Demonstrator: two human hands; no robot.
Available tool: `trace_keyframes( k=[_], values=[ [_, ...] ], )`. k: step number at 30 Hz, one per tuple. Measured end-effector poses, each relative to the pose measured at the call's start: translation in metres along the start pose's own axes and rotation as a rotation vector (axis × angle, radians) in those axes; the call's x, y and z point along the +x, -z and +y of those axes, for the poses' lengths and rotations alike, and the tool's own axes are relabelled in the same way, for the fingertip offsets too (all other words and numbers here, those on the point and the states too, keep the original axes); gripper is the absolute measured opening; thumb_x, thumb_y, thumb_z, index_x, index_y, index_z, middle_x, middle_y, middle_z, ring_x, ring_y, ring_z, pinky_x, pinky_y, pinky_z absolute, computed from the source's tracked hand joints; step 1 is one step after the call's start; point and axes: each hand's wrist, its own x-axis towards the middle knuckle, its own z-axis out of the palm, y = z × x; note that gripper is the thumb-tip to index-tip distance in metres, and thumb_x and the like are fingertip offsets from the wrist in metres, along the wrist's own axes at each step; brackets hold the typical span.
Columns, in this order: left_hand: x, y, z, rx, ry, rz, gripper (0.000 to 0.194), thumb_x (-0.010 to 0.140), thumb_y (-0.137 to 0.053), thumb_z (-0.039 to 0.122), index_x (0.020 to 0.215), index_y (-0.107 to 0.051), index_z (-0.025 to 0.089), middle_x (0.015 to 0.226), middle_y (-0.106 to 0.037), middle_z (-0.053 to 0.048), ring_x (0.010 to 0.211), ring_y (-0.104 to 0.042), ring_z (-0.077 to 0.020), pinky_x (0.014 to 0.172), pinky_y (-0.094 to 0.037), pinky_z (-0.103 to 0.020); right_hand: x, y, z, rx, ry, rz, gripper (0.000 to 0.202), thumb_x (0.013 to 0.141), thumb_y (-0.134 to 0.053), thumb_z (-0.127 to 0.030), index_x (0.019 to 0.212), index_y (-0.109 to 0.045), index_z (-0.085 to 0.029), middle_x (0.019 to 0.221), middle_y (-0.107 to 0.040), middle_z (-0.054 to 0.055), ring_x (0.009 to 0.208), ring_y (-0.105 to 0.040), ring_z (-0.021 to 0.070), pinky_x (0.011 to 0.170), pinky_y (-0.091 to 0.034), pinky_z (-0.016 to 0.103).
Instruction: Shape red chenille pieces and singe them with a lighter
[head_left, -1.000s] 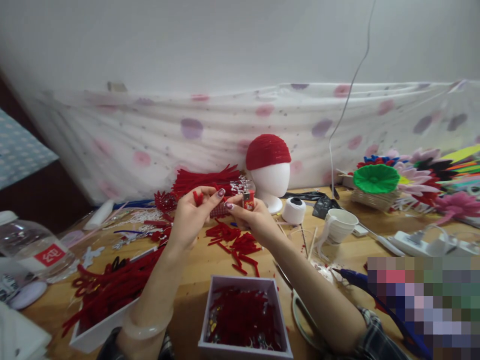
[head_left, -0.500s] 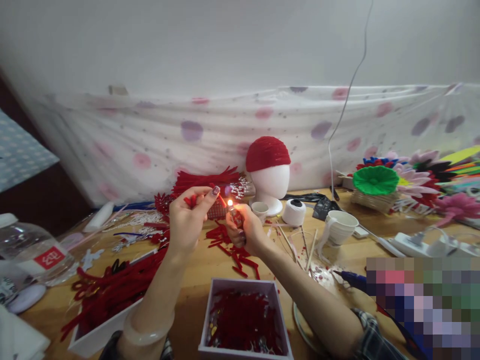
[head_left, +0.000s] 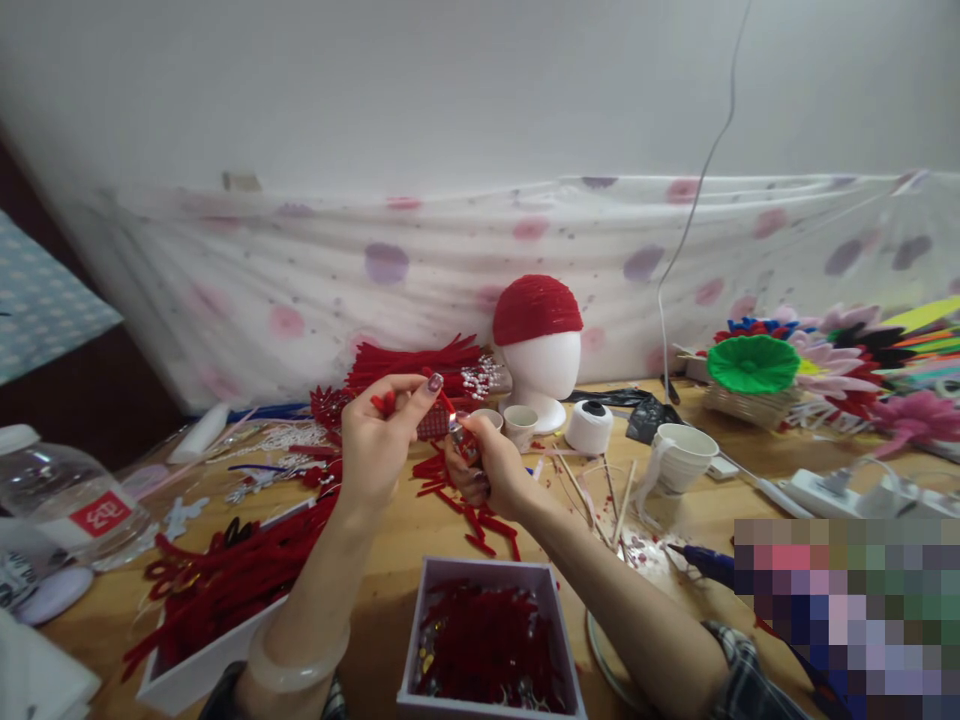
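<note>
Spotted sheet (head_left: 330,240): hangs across the wall behind our work.
Desk (head_left: 375,590): carries all our things, with loose red pieces (head_left: 480,545) lying beyond the nearer box.
White box (head_left: 480,706): sits nearest us, full of dark red bits.
Dummy head (head_left: 547,365): stands upright past our hands, its top covered in red.
Left hand (head_left: 379,440): nearly closed, thumb and forefinger pinching one red strip, with more red tucked in the curled fingers.
Right hand (head_left: 495,460): closed around a lighter, thumb at its top.
Lighter (head_left: 470,447): is in our right grip, just beside the strip.
Red strip (head_left: 445,401): slants down from our left fingertips, above the desk.
Flame (head_left: 452,420): burns by the strip's lower end; we judge we are heating that tip, which calls for a steady pinch, brief heat and fingertips well clear.
</note>
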Motion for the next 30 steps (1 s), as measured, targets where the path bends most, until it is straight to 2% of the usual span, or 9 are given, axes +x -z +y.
trace_keyframes(
  k=[7, 11, 14, 17, 21, 25, 30],
  values=[
    [0.0, 0.0, 0.001, 0.001, 0.009, 0.001, 0.028, 0.068, -0.085, 0.042, 0.074, -0.072, 0.018, 0.049, -0.038, 0.009, 0.043, -0.033, -0.0043, 0.04, -0.026, -0.019, 0.001, 0.003, 0.0, 0.006, 0.041, -0.036, 0.049, 0.093, -0.026, -0.047, 0.052, -0.036, -0.021, 0.039, -0.021, -0.007, 0.035, -0.008, 0.0067, 0.032, -0.007, 0.018],
    [0.001, 0.001, 0.0, 0.013, -0.007, -0.004, 0.027, 0.07, -0.083, 0.043, 0.075, -0.073, 0.018, 0.05, -0.037, 0.009, 0.043, -0.03, -0.0046, 0.04, -0.025, -0.02, 0.002, 0.008, -0.002, 0.069, 0.113, -0.038, 0.059, 0.087, -0.037, -0.069, 0.053, -0.038, -0.021, 0.041, -0.022, -0.008, 0.036, -0.01, 0.0059, 0.035, -0.008, 0.02],
    [-0.001, 0.002, 0.002, 0.138, -0.11, 0.015, 0.022, 0.074, -0.079, 0.04, 0.077, -0.074, 0.019, 0.052, -0.035, 0.009, 0.045, -0.03, -0.0056, 0.042, -0.025, -0.021, -0.003, 0.011, -0.009, 0.129, 0.242, 0.001, 0.063, 0.079, -0.046, -0.078, 0.054, -0.043, -0.02, 0.04, -0.022, -0.009, 0.037, -0.012, 0.0056, 0.037, -0.009, 0.02],
    [-0.005, 0.003, 0.007, 0.369, -0.322, 0.001, 0.007, 0.078, -0.074, 0.027, 0.082, -0.077, 0.021, 0.05, -0.035, 0.009, 0.045, -0.031, -0.0064, 0.045, -0.028, -0.021, -0.011, 0.01, -0.016, 0.127, 0.312, -0.009, 0.057, 0.079, -0.052, -0.071, 0.061, -0.056, -0.017, 0.04, -0.023, -0.01, 0.038, -0.011, 0.0057, 0.037, -0.008, 0.021],
    [-0.01, 0.005, 0.011, 0.577, -0.563, -0.135, 0.014, 0.078, -0.07, 0.017, 0.084, -0.08, 0.025, 0.049, -0.049, 0.007, 0.045, -0.038, -0.0073, 0.05, -0.035, -0.021, -0.019, 0.003, -0.019, 0.104, 0.414, 0.01, 0.042, 0.073, -0.069, -0.056, 0.074, -0.064, -0.014, 0.043, -0.025, -0.012, 0.039, -0.011, 0.0047, 0.038, -0.007, 0.021],
    [-0.009, 0.008, 0.011, 0.615, -0.615, -0.18, 0.014, 0.079, -0.068, 0.019, 0.083, -0.08, 0.026, 0.051, -0.058, 0.005, 0.042, -0.037, -0.0083, 0.049, -0.036, -0.022, -0.02, -0.002, -0.018, 0.111, 0.47, 0.075, 0.036, 0.068, -0.077, -0.046, 0.071, -0.058, -0.016, 0.043, -0.025, -0.013, 0.04, -0.011, 0.0038, 0.039, -0.007, 0.02],
    [-0.006, 0.008, 0.013, 0.572, -0.576, -0.32, 0.016, 0.075, -0.066, 0.018, 0.074, -0.081, 0.026, 0.051, -0.063, 0.002, 0.041, -0.042, -0.0103, 0.046, -0.035, -0.024, -0.02, -0.003, -0.017, 0.148, 0.436, 0.046, 0.038, 0.065, -0.08, -0.042, 0.067, -0.05, -0.019, 0.043, -0.025, -0.013, 0.04, -0.011, 0.003, 0.039, -0.008, 0.019]
  ],
)
